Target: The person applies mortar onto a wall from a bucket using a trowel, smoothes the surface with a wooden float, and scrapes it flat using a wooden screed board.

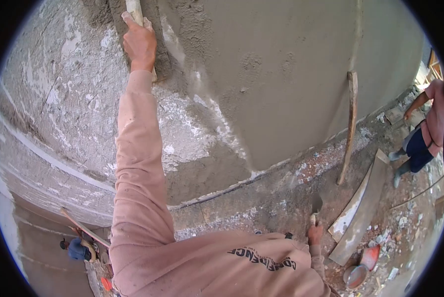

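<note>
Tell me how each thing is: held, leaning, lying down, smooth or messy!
Left hand: closed round the float
Float: held up at the wall
Right hand: closed round the trowel
Trowel: held low, over the ground
Wall: smooth on the right, rough and patchy on the left
Wooden strip: seems propped against the wall
Long boards: lying on the ground
Ground: littered with rubble

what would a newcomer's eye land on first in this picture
Probably the outstretched pink sleeve left of centre, leading up to the left hand, which grips a pale-handled tool against the wall. That wall might come next: rough and white-patched at the picture's left, smoother grey toward the right. Lower down, the right hand holds a trowel near long boards.
</note>
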`<action>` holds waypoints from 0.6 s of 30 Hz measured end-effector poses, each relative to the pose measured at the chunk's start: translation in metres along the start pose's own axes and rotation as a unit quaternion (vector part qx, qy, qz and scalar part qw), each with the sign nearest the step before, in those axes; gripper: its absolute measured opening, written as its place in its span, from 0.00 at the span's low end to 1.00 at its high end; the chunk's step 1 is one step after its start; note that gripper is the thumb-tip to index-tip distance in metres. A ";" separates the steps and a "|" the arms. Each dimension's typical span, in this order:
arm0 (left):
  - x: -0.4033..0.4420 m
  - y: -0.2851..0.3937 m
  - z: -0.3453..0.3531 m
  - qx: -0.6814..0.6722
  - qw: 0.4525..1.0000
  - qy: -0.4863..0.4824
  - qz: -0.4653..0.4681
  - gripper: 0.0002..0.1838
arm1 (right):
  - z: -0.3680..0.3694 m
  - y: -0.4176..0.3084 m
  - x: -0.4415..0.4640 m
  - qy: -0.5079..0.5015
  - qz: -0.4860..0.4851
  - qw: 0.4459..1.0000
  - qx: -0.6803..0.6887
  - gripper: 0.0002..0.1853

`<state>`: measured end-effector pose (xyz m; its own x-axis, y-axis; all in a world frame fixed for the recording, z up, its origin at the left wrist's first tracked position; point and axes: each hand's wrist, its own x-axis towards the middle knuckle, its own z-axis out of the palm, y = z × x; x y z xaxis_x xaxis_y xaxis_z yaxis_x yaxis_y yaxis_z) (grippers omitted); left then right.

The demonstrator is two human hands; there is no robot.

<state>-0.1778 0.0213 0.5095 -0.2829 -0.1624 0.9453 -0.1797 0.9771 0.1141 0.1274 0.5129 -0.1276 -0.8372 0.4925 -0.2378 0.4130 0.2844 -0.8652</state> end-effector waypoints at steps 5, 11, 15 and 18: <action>-0.090 -0.005 0.026 0.039 0.996 -0.074 0.034 0.33 | -0.004 -0.035 -0.004 -0.051 0.019 0.997 -0.047 0.16; -0.179 -0.031 0.054 0.059 0.988 -0.140 0.040 0.36 | 0.016 -0.002 0.009 -0.058 -0.074 0.993 -0.076 0.18; -0.164 -0.029 0.045 0.035 0.990 -0.132 0.022 0.37 | 0.005 -0.021 -0.003 -0.061 -0.072 0.993 -0.072 0.18; -0.102 -0.003 0.018 -0.020 0.994 -0.101 -0.033 0.33 | 0.004 0.000 -0.006 -0.026 -0.059 0.994 -0.084 0.17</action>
<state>-0.1657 0.0325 0.4070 -0.4563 -0.2461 0.8551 -0.1675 0.9676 0.1890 0.1305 0.5067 -0.1277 -0.8992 0.4050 -0.1657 0.3613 0.4735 -0.8033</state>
